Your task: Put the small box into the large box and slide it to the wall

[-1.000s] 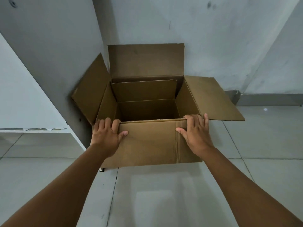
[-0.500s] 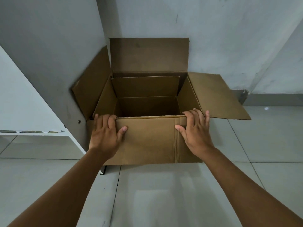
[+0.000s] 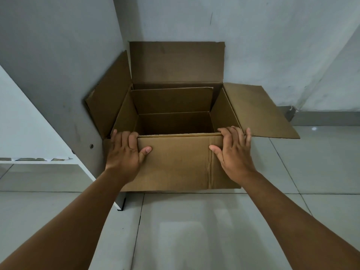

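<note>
The large brown cardboard box [image 3: 179, 162] stands open on the tiled floor in a corner. Its back flap rests upright against the wall [image 3: 263, 45], its left flap leans on the grey side panel, and its right flap [image 3: 259, 112] hangs outward. Inside sits the small box [image 3: 171, 100], also open; I see its raised back flap and dark interior. My left hand [image 3: 124, 151] and my right hand [image 3: 233, 151] hold the large box's near rim, fingers hooked over the edge and thumbs on the front face.
A grey side panel [image 3: 58, 75] rises to the left of the box, with a white piece of furniture [image 3: 29, 133] beyond it. Glossy floor tiles [image 3: 194, 230] stretch toward me and to the right. A grey skirting strip [image 3: 321, 117] runs along the right wall.
The large box has slid away from me toward the wall, and its back flap now lies flatter against it. Both hands kept their hold on the near rim.
</note>
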